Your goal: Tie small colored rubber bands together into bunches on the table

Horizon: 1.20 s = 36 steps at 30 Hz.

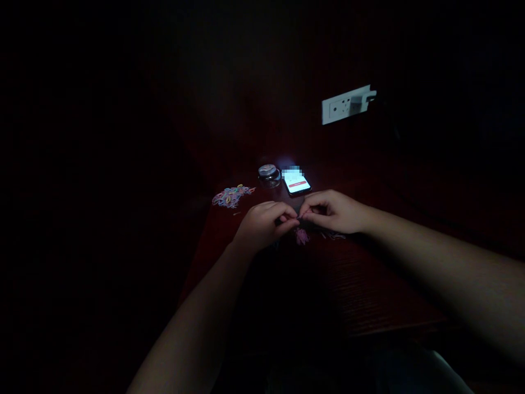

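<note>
My left hand [268, 221] and my right hand [334, 210] meet fingertip to fingertip just above the table, thumbs and forefingers pinched together. Between them shows a tiny purplish bit, which looks like a small elastic band [299, 217]; most of it is hidden by the fingers. Right below the fingertips lies a little bunch of pink elastic bands [301, 236]. More pale bands [334, 235] lie partly hidden under my right hand. To the left of my left hand spreads a loose pile of multicoloured elastic bands [232, 196].
Behind my hands stand a small clear jar with a lid [268, 176] and a phone [297, 181] with a lit screen. The dark red wooden table [369, 295] has its left edge near the pile. A white socket panel [346, 105] with a plug is on the wall.
</note>
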{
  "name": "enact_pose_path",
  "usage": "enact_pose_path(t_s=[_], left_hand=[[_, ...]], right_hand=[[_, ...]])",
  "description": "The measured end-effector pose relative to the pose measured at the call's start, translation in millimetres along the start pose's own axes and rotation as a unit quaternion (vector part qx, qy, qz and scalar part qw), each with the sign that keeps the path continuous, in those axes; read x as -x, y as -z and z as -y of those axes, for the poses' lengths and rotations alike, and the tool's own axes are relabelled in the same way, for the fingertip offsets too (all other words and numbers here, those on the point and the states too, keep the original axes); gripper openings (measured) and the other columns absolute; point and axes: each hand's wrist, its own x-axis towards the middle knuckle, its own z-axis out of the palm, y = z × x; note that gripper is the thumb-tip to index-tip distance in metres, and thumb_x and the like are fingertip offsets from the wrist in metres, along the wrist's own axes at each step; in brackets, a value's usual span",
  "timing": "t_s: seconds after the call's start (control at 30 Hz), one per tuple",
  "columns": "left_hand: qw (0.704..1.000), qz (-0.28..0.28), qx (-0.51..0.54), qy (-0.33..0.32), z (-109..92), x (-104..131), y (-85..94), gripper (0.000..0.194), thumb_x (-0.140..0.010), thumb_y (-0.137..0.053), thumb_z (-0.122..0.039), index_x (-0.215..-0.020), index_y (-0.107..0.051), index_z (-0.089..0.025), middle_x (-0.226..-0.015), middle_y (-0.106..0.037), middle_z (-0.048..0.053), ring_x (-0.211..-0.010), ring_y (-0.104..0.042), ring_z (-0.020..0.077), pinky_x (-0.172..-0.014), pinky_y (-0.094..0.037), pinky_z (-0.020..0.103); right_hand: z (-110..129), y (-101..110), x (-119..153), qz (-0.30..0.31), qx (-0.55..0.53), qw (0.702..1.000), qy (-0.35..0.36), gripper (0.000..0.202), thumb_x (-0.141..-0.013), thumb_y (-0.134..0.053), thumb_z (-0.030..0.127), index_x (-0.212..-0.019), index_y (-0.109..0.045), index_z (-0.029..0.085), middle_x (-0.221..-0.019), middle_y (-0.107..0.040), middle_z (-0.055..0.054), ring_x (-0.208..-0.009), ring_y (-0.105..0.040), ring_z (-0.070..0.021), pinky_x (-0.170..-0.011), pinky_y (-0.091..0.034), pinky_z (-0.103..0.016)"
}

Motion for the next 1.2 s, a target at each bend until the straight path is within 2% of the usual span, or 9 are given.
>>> enact_pose_path(t_s=[0.2, 0.33, 0.47, 0.6, 0.7, 0.8, 0.9, 1.03, 1.2], left_hand=[[1.000, 0.010, -0.001, 0.010, -1.1, 0.8, 1.3, 0.011, -0.084, -0.065, -0.031, -0.088, -0.066, -0.020, -0.081, -0.068, -0.001, -0.071, -0.061, 0.0110, -0.071, -0.046, 0.026], [0.997, 0.025, -0.036, 0.065, 12.0, 5.8, 4.9, 0.011, -0.084, -0.062, -0.028, -0.090, -0.066, -0.021, -0.081, -0.069, -0.001, -0.072, -0.062, 0.0127, -0.071, -0.046, 0.027], [0.969, 0.007, -0.110, 0.221, 46.9, 24.2, 19.1, 0.015, -0.087, -0.054, -0.027, -0.095, -0.067, -0.022, -0.091, -0.072, 0.002, -0.080, -0.065, 0.0160, -0.074, -0.048, 0.027], [0.895, -0.042, -0.183, 0.405, 85.2, 50.6, 35.1, 0.020, -0.087, -0.051, -0.030, -0.096, -0.067, -0.022, -0.096, -0.072, 0.005, -0.081, -0.066, 0.0201, -0.075, -0.048, 0.029], [0.856, -0.026, -0.177, 0.486, 100.5, 63.7, 39.1, 0.021, -0.087, -0.050, -0.029, -0.097, -0.067, -0.022, -0.098, -0.073, 0.007, -0.086, -0.066, 0.0219, -0.078, -0.048, 0.029], [0.840, -0.009, -0.168, 0.516, 105.1, 67.6, 38.0, 0.022, -0.086, -0.050, -0.027, -0.099, -0.067, -0.021, -0.100, -0.073, 0.008, -0.088, -0.066, 0.0228, -0.081, -0.048, 0.030], [0.833, -0.007, -0.178, 0.523, 107.4, 68.1, 36.0, 0.025, -0.086, -0.049, -0.025, -0.102, -0.067, -0.021, -0.104, -0.072, 0.010, -0.090, -0.066, 0.0236, -0.084, -0.048, 0.032], [0.836, 0.014, -0.164, 0.524, 112.7, 70.5, 34.5, 0.029, -0.084, -0.050, -0.023, -0.105, -0.070, -0.020, -0.103, -0.072, 0.011, -0.090, -0.067, 0.0225, -0.084, -0.049, 0.031], [0.844, 0.030, -0.151, 0.515, 115.1, 72.7, 33.3, 0.029, -0.081, -0.054, -0.023, -0.104, -0.072, -0.021, -0.099, -0.074, 0.008, -0.086, -0.067, 0.0200, -0.084, -0.049, 0.028]], right_hand=[[1.4, 12.7, -0.8, -0.016, 0.061, 0.998, 0.024, 0.020, -0.088, -0.052, 0.028, -0.085, -0.067, 0.015, -0.077, -0.064, -0.004, -0.070, -0.055, -0.0138, -0.064, -0.041, -0.026], [-4.5, 24.1, 0.8, -0.027, 0.097, 0.995, 0.016, 0.018, -0.086, -0.051, 0.024, -0.085, -0.068, 0.017, -0.084, -0.067, -0.005, -0.076, -0.059, -0.0154, -0.071, -0.044, -0.028], [-14.1, 31.4, 4.3, 0.036, 0.110, 0.992, -0.040, 0.021, -0.083, -0.052, 0.022, -0.089, -0.071, 0.018, -0.091, -0.071, -0.007, -0.081, -0.062, -0.0173, -0.074, -0.046, -0.030], [-17.8, 33.9, 7.1, 0.087, 0.084, 0.990, -0.075, 0.022, -0.078, -0.053, 0.021, -0.089, -0.072, 0.016, -0.082, -0.070, -0.006, -0.068, -0.059, -0.0154, -0.065, -0.044, -0.029], [-18.5, 33.6, 7.5, 0.109, 0.078, 0.986, -0.096, 0.019, -0.075, -0.054, 0.020, -0.083, -0.070, 0.015, -0.069, -0.065, -0.002, -0.058, -0.054, -0.0127, -0.057, -0.041, -0.026], [-22.2, 32.1, 6.6, 0.094, 0.076, 0.986, -0.113, 0.016, -0.075, -0.053, 0.020, -0.079, -0.068, 0.016, -0.069, -0.065, -0.002, -0.059, -0.055, -0.0131, -0.057, -0.041, -0.026], [-29.7, 29.3, 5.1, 0.034, 0.085, 0.988, -0.126, 0.015, -0.076, -0.052, 0.022, -0.079, -0.066, 0.017, -0.069, -0.065, -0.002, -0.059, -0.055, -0.0132, -0.057, -0.041, -0.026], [-41.3, 22.8, 3.9, -0.030, 0.074, 0.991, -0.108, 0.014, -0.078, -0.051, 0.025, -0.077, -0.063, 0.018, -0.066, -0.061, 0.000, -0.057, -0.051, -0.0130, -0.055, -0.038, -0.026], [-47.6, 14.8, 2.7, -0.049, 0.035, 0.995, -0.081, 0.017, -0.078, -0.052, 0.027, -0.063, -0.051, 0.019, -0.058, -0.048, 0.003, -0.054, -0.043, -0.0116, -0.052, -0.032, -0.025]])
